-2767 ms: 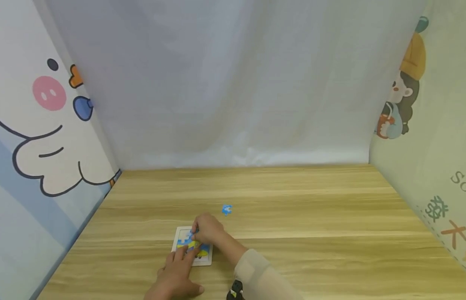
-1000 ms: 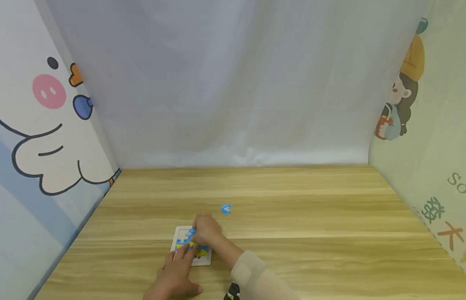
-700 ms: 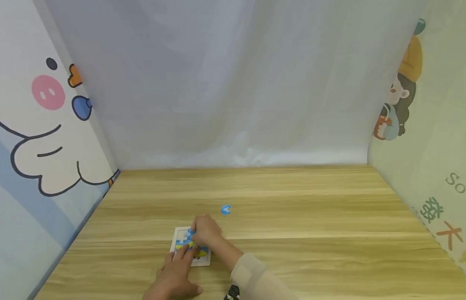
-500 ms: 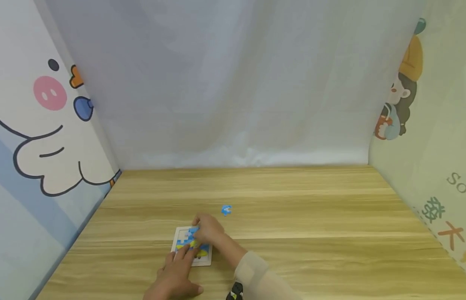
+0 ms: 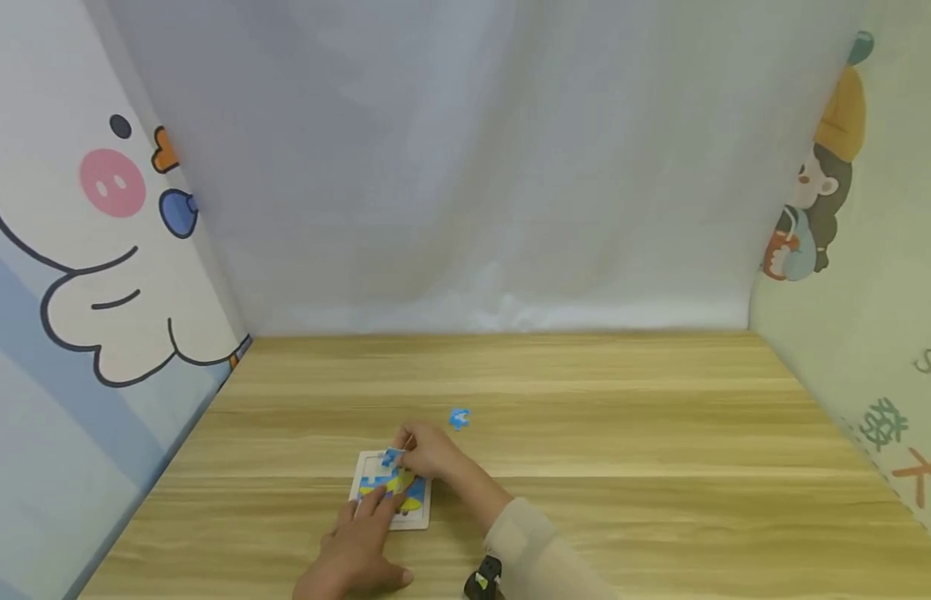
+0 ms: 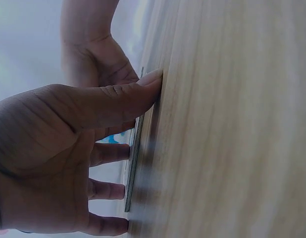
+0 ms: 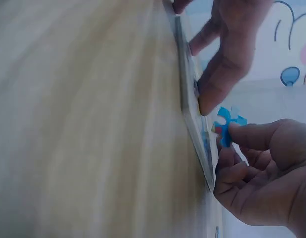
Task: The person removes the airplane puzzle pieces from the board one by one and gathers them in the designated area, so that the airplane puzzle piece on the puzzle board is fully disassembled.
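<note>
A small jigsaw puzzle board point(image 5: 415, 523) with a white frame and a blue and yellow picture lies on the table. My left hand point(image 5: 356, 547) rests over its lower left part, fingers extended onto it and thumb on the tabletop. At the board's upper right, my right hand point(image 5: 432, 452) pinches a blue puzzle piece point(image 7: 225, 125) between thumb and fingers. In the right wrist view this piece stands tilted, raised off the board's surface. Part of the picture is hidden under both hands.
Another blue puzzle piece point(image 5: 459, 417) lies on the wooden table point(image 5: 623, 433) beyond the right hand. A black object point(image 5: 483, 578) sits by the right sleeve at the near edge. A pale curtain point(image 5: 495, 167) hangs behind the table, between printed side panels.
The right hand, earlier low over the board's upper part, has shifted slightly right and now holds the blue piece tilted up. The left hand stays on the board. The head view has shifted slightly.
</note>
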Demonstrator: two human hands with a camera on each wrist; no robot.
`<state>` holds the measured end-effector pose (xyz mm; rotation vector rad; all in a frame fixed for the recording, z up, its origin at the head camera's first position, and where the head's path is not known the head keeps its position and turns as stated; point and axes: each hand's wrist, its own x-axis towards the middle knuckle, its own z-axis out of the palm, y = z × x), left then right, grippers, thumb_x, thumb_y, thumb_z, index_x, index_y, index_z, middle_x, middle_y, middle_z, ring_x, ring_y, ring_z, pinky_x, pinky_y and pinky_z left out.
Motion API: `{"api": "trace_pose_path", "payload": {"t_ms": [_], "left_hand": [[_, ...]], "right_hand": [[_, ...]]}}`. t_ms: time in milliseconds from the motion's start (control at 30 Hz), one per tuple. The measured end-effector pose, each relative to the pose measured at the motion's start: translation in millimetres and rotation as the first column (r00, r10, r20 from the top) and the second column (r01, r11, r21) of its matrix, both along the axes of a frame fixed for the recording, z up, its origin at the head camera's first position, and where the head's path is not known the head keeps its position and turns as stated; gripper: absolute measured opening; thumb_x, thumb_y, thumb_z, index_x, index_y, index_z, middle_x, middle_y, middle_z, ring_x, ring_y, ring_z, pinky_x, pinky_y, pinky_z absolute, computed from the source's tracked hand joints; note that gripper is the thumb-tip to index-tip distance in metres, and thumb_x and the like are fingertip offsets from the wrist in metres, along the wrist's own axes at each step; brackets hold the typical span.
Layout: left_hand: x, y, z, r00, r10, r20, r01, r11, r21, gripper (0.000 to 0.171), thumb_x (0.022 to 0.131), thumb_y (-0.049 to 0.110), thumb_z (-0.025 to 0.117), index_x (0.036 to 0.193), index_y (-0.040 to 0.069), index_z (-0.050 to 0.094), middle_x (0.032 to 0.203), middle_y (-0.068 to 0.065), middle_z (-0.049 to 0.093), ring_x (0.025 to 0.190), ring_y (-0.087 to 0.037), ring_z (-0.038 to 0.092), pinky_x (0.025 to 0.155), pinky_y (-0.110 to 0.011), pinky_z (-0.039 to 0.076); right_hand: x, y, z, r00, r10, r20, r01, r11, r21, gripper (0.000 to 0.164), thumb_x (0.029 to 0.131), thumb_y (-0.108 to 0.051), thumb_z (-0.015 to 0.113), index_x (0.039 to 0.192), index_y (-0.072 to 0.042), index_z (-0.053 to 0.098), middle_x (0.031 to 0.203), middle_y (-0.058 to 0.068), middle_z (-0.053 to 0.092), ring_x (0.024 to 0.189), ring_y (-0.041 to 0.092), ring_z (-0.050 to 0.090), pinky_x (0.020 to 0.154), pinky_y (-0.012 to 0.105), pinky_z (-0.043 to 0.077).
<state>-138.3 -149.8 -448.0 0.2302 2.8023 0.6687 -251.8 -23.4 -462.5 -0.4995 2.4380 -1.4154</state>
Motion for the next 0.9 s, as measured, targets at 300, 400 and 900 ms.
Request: {"api": "trace_pose_path", "payload": {"t_ms": [300, 400, 900], "left_hand": [[-0.1, 1.7, -0.2, 1.000, 0.003, -0.014, -0.003, 1.000, -0.005, 0.088, 0.058, 0.029, 0.086, 0.134, 0.009, 0.046, 0.141, -0.023, 0.031, 0.123, -0.055, 0.022, 0.080, -0.077, 0.026], [0.9, 2.2, 0.8, 1.000, 0.004, -0.009, -0.004, 1.000, 0.006, 0.088, 0.058, 0.028, 0.087, 0.134, 0.009, 0.047, 0.141, -0.023, 0.031, 0.123, -0.056, 0.022, 0.080, -0.077, 0.026], [-4.1, -6.5, -0.3, 0.999, 0.021, -0.024, -0.019, 0.997, 0.080, 0.081, 0.064, 0.036, 0.083, 0.133, 0.010, 0.049, 0.141, -0.026, 0.029, 0.119, -0.054, 0.027, 0.079, -0.075, 0.028]], "right_hand": [[-1.8, 15.4, 8.9, 1.000, 0.022, 0.021, -0.018, 0.988, -0.151, 0.009, 0.084, 0.001, 0.064, 0.090, -0.004, 0.061, 0.076, 0.004, 0.059, 0.069, 0.016, 0.057, 0.060, 0.026, 0.046], [-1.1, 16.2, 6.6, 0.999, 0.035, 0.024, -0.030, 0.984, -0.176, 0.010, 0.083, 0.003, 0.064, 0.091, -0.003, 0.060, 0.076, 0.006, 0.059, 0.071, 0.019, 0.058, 0.061, 0.030, 0.047], [8.8, 34.8, 1.0, 0.999, 0.037, 0.006, -0.036, 0.984, -0.174, 0.008, 0.082, -0.003, 0.067, 0.089, -0.005, 0.064, 0.072, 0.003, 0.060, 0.069, 0.018, 0.059, 0.060, 0.027, 0.045]]}}
